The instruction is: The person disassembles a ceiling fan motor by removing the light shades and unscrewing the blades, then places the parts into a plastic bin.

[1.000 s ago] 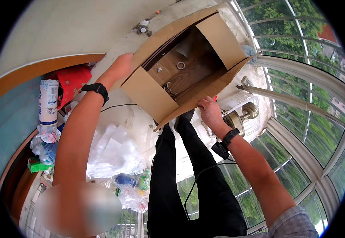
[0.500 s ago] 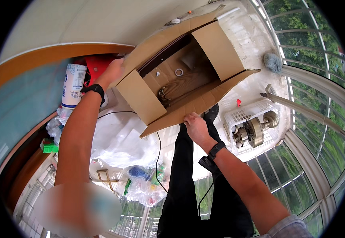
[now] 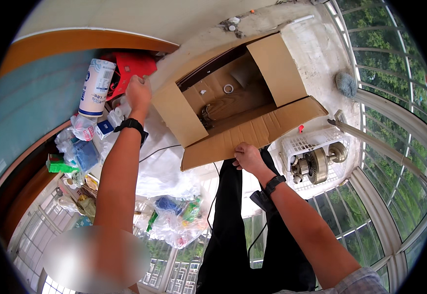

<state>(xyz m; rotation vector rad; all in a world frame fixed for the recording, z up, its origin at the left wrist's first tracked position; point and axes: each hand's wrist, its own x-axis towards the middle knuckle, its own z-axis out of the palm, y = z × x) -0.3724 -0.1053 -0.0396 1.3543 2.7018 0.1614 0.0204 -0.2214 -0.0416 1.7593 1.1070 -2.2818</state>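
Observation:
A large cardboard box (image 3: 279, 68) stands open in front of me, its flaps spread. Inside lie a white ring (image 3: 228, 88), a small white scrap (image 3: 203, 91) and a dark metallic piece (image 3: 205, 117) by the left wall. My right hand (image 3: 247, 158) pinches the edge of the near flap (image 3: 252, 132). My left hand (image 3: 138, 94) is curled closed, off the box's left side, and nothing shows in its fingers. Just beyond it lies a red bag (image 3: 134, 68), with a white paper towel roll (image 3: 97, 88) to its left.
On the right, a white plastic basket (image 3: 292, 147) holds a brass-coloured metal fixture (image 3: 316, 165). A pole (image 3: 385, 139) juts in near the barred windows. White plastic sheeting (image 3: 162, 171) and bagged items (image 3: 179, 220) lie left of my legs, with a dark cord (image 3: 213, 196) beside them.
My left hand has let go of the box's far flap and drawn away from it. That flap has dropped outward. My right hand stays on the near flap, which now lies flatter.

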